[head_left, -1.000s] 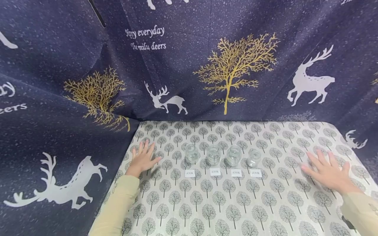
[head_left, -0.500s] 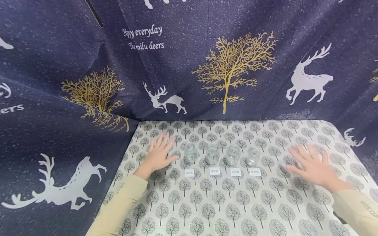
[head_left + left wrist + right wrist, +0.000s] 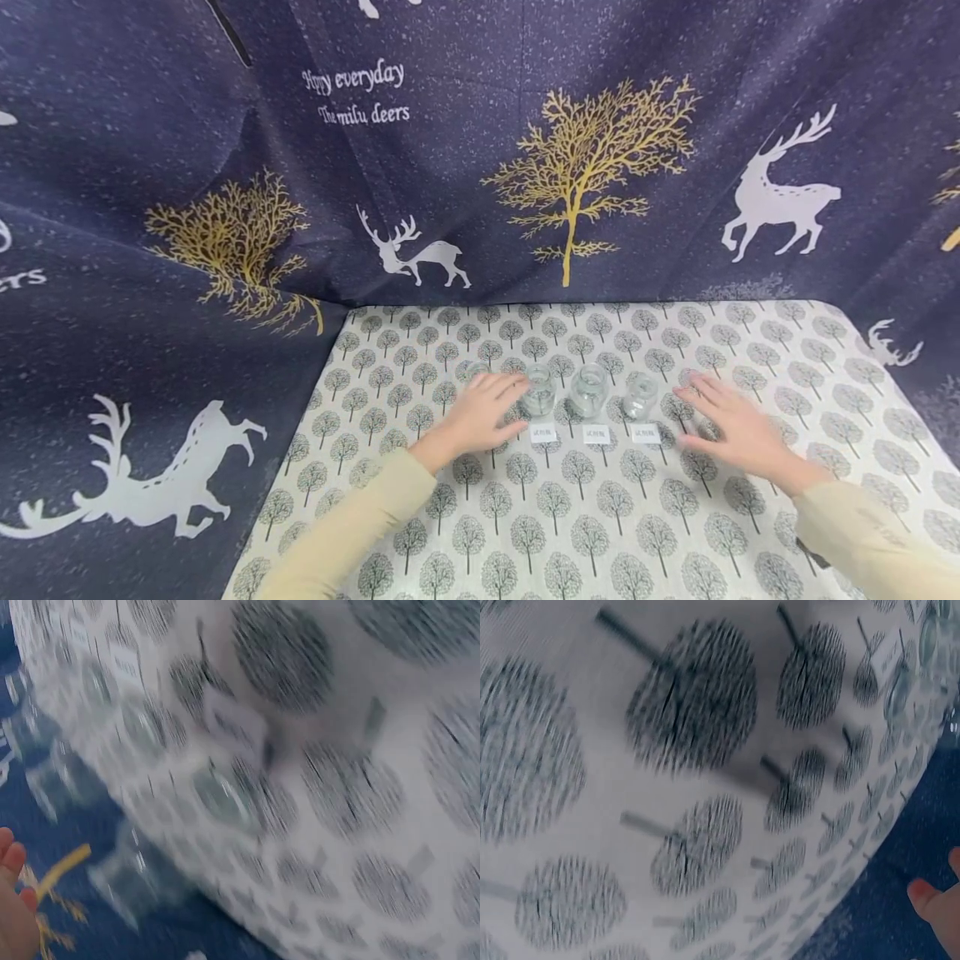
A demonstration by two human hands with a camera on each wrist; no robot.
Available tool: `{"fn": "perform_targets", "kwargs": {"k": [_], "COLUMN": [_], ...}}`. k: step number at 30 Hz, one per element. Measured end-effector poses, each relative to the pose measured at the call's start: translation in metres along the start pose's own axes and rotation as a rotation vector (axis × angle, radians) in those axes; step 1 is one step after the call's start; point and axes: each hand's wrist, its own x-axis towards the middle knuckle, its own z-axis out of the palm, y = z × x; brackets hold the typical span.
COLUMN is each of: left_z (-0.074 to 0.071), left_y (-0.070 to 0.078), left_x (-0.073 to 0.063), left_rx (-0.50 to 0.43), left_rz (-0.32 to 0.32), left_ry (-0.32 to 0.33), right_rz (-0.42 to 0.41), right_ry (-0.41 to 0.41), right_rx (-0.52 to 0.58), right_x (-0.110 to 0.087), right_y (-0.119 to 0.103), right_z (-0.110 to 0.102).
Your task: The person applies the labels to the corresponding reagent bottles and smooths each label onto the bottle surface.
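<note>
Several small clear glass bottles stand in a row on the tablecloth, behind white printed cards. In the head view my left hand (image 3: 480,412) overlaps the leftmost bottle (image 3: 477,367), leaving only its rim in sight and hiding its card. Its fingers extend loosely toward the second bottle (image 3: 537,396). My right hand (image 3: 735,425), blurred, is to the right of the rightmost bottle (image 3: 640,398), fingers spread and apart from it. The left wrist view catches part of the left hand (image 3: 15,900) left of a bottle (image 3: 139,877). Right fingertips (image 3: 924,894) appear in the right wrist view.
Another bottle (image 3: 588,393) stands in the row between the second and the rightmost. Cards (image 3: 542,433) lie in front of the bottles. The tree-patterned tablecloth (image 3: 600,533) ends at a dark blue curtain (image 3: 450,167) printed with deer and trees, behind and to the left.
Both hands have moved inward over the table, the left to the right across the leftmost bottle, the right to the left toward the rightmost bottle. The bottles keep their places.
</note>
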Motion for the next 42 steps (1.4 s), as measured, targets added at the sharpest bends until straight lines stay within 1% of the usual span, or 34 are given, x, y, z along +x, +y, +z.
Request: {"fn": "perform_targets", "kwargs": {"k": [2, 4, 6, 8, 9, 12, 14, 17, 21, 22, 25, 30, 33, 36, 38, 42], "left_z": [0.006, 0.012, 0.02, 0.028, 0.032, 0.046, 0.055, 0.07, 0.088, 0.091, 0.1, 0.111, 0.111, 0.112, 0.114, 0.114], "left_y": [0.013, 0.025, 0.036, 0.047, 0.052, 0.064, 0.072, 0.081, 0.09, 0.092, 0.098, 0.107, 0.114, 0.12, 0.124, 0.131], "left_x": [0.008, 0.016, 0.024, 0.031, 0.035, 0.045, 0.051, 0.061, 0.071, 0.073, 0.077, 0.085, 0.09, 0.094, 0.096, 0.102], "left_rx": [-0.033, -0.086, -0.107, -0.152, -0.185, -0.241, -0.281, -0.308, -0.367, -0.382, -0.404, -0.345, -0.318, -0.336, -0.353, -0.349], "left_rz": [0.007, 0.007, 0.009, 0.009, 0.006, -0.009, -0.041, -0.086, -0.149, -0.167, -0.211, -0.28, -0.339, -0.4, -0.429, -0.456], "left_ry": [-0.019, -0.042, -0.067, -0.089, -0.092, -0.092, -0.1, -0.121, -0.136, -0.137, -0.113, -0.047, -0.036, -0.033, -0.026, -0.002], "right_rz": [0.021, 0.043, 0.062, 0.08, 0.095, 0.165, 0.216, 0.283, 0.343, 0.353, 0.383, 0.432, 0.445, 0.443, 0.448, 0.427], "right_ry": [0.0, 0.006, 0.014, 0.022, 0.015, -0.022, -0.052, -0.101, -0.16, -0.171, -0.187, -0.213, -0.226, -0.218, -0.212, -0.202], "right_rx": [0.041, 0.098, 0.143, 0.198, 0.231, 0.336, 0.404, 0.489, 0.565, 0.574, 0.595, 0.597, 0.608, 0.607, 0.579, 0.511], "right_x": [0.002, 0.004, 0.007, 0.01, 0.011, 0.014, 0.015, 0.017, 0.017, 0.016, 0.016, 0.017, 0.019, 0.022, 0.023, 0.025], "right_y": [-0.004, -0.006, -0.007, -0.007, -0.007, -0.006, -0.006, -0.005, -0.003, -0.002, 0.001, 0.004, 0.004, 0.003, 0.002, 0.002], "right_z": [0.005, 0.01, 0.016, 0.022, 0.024, 0.029, 0.031, 0.034, 0.039, 0.04, 0.044, 0.05, 0.052, 0.054, 0.056, 0.061]}}
